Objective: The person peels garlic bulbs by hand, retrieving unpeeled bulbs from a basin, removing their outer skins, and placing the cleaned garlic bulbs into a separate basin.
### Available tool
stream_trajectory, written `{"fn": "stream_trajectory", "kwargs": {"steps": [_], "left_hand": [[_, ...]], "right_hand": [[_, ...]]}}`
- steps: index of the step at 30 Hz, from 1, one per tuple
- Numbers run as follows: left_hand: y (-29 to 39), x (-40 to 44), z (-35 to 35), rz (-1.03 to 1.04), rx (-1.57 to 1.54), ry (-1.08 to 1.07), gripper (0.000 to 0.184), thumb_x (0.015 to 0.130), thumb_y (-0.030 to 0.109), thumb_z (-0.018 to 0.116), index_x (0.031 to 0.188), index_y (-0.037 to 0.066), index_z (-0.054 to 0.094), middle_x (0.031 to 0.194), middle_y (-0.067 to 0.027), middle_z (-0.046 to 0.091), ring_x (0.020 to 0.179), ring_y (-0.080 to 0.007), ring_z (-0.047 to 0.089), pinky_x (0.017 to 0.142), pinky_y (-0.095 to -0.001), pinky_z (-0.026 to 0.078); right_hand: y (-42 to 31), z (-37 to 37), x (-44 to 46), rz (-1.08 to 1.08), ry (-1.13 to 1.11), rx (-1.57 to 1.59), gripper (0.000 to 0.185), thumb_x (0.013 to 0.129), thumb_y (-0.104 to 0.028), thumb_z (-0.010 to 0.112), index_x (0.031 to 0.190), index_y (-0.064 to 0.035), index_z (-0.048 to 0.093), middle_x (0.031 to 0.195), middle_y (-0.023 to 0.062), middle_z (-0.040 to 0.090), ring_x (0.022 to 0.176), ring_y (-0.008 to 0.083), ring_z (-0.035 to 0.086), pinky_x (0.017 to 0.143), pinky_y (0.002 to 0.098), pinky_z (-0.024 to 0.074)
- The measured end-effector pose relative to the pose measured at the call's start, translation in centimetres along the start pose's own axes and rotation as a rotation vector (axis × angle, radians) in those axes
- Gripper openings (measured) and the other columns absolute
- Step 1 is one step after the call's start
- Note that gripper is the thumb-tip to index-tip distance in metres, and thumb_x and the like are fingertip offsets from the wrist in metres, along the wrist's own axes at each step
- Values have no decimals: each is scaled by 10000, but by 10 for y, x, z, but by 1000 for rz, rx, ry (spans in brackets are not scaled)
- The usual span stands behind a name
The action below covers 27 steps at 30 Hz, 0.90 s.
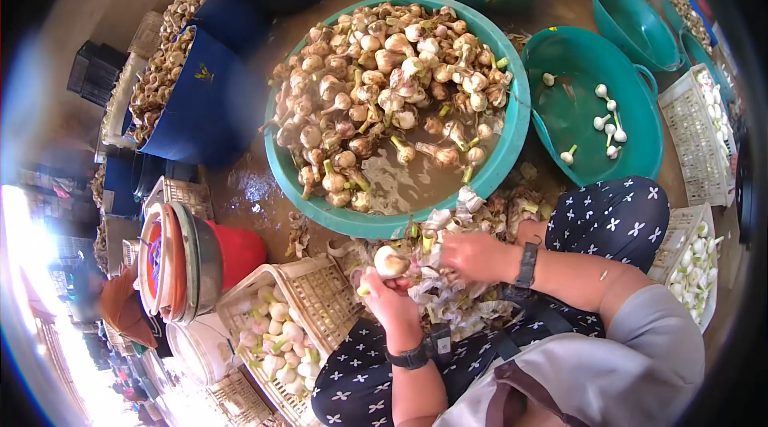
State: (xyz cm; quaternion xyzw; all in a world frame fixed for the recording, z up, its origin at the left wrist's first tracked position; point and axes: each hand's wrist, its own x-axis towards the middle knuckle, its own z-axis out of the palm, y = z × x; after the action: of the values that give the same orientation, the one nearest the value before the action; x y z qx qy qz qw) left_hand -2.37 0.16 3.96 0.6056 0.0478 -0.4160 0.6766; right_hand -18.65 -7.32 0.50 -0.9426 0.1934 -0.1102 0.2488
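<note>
My left hand is closed around a garlic bulb, whose pale, partly peeled head shows above the fingers. Close beside it, my right hand has its fingers curled in; what they hold, if anything, is hidden among the skins. Loose garlic skins are heaped under both hands and over my lap. Just beyond the hands stands a wide green tub with many unpeeled, brownish garlic bulbs and some muddy water in it.
A second green tub at right holds several peeled white bulbs. A tilted plastic crate of peeled garlic stands at my left, near a red bucket. Blue tubs of unpeeled garlic stand at far left. White crates line the right.
</note>
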Motion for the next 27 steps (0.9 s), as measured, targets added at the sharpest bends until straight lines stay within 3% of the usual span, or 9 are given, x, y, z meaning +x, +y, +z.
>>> {"fn": "stream_trajectory", "kwargs": {"steps": [3, 5, 9, 13, 17, 20, 22, 23, 27], "left_hand": [[0, 4, -1, -77, -117, -78, 230, 886, 298, 493, 744, 120, 459, 584, 29, 402, 495, -90, 419, 456, -232, 366], [-4, -1, 3, -66, -51, -136, 214, 883, 315, 496, 821, 111, 479, 599, 24, 422, 504, -89, 421, 470, -234, 371], [-7, 6, 1, 323, 469, -23, 325, 880, 250, 495, 1130, 51, 436, 966, -58, 490, 802, -129, 482, 686, -261, 414], [-18, 20, -16, 14, 117, -431, 424, 931, 403, 357, 1139, 54, 480, 1087, -90, 538, 986, -193, 531, 857, -335, 426], [-4, 0, 1, -111, 0, -241, 494, 849, 518, 397, 932, 64, 572, 846, -90, 599, 824, -229, 594, 757, -368, 480], [-14, 22, -30, -236, -88, -444, 390, 843, 401, 497, 967, 39, 571, 954, -144, 610, 925, -270, 591, 810, -388, 468], [-26, 19, -41, 510, 565, -571, 574, 794, 121, 641, 1251, 3, 317, 1159, -191, 447, 988, -258, 504, 830, -381, 457], [-33, 32, -50, 292, 218, -544, 563, 667, -101, 664, 1148, -33, 380, 1075, -161, 496, 914, -231, 536, 767, -331, 486], [13, -18, -13, 196, 456, -658, 395, 897, 308, 447, 1075, -38, 517, 986, -143, 567, 869, -248, 558, 731, -333, 487]], "right_hand": [[-11, -14, 3, 373, 216, 116, 544, 773, -279, 630, 1233, -48, 454, 1068, 151, 551, 929, 286, 568, 755, 334, 495], [-29, -30, 22, 446, 132, 1130, 588, 795, -234, 650, 1273, -18, 383, 1221, 219, 446, 1053, 304, 517, 902, 341, 420], [-24, -27, 47, 298, 330, 668, 392, 715, -77, 656, 1072, 24, 530, 1063, 193, 552, 887, 313, 569, 779, 328, 467], [-44, -1, 52, 65, 420, 593, 293, 709, -35, 612, 984, 50, 558, 1040, 194, 528, 942, 286, 549, 782, 369, 470], [-49, -15, 37, 218, 90, 339, 98, 727, -103, 556, 707, -12, 526, 674, 149, 576, 628, 292, 590, 530, 362, 487], [-47, -5, 33, 166, 219, 305, 184, 730, -142, 568, 608, -5, 579, 599, 142, 587, 544, 299, 584, 482, 365, 466], [-40, 1, 35, 213, 240, 258, 203, 755, -144, 559, 606, -7, 576, 583, 124, 584, 528, 282, 582, 473, 363, 459], [-32, 7, 37, 391, 163, 609, 228, 797, -163, 539, 639, -5, 578, 570, 101, 574, 522, 258, 577, 466, 364, 449], [-18, 22, 35, 488, 282, 1113, 289, 897, -230, 471, 761, 0, 584, 542, 44, 538, 539, 205, 577, 477, 373, 441]]}}
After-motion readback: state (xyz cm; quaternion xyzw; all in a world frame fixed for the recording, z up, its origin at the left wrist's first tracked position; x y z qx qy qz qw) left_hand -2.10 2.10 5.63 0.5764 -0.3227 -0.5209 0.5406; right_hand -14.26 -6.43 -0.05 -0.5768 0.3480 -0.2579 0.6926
